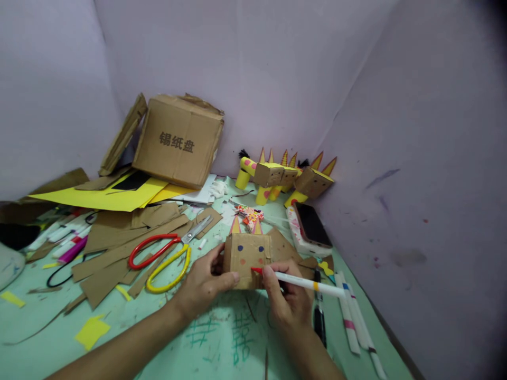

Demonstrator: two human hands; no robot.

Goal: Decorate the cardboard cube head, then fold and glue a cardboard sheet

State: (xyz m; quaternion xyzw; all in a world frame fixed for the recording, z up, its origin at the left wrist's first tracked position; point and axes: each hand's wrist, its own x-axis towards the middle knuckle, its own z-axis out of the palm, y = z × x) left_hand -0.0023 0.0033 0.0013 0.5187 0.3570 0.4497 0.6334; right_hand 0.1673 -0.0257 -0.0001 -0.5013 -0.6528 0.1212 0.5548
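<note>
A small cardboard box head with two pointed yellow-and-pink ears stands in front of me. Its front bears two dark blue eye dots and two reddish spots below them. My left hand grips its left side, the thumb pressed on the front face. In my right hand is a white marker pen with a red tip, which points at the face just below the right-hand spot. Whether the tip touches the cardboard I cannot tell.
Red-and-yellow-handled scissors lie on cardboard scraps to the left. A patterned glue gun lies behind the head. Several yellow cardboard animals stand by the wall, near a phone. Markers lie right; a large carton leans behind.
</note>
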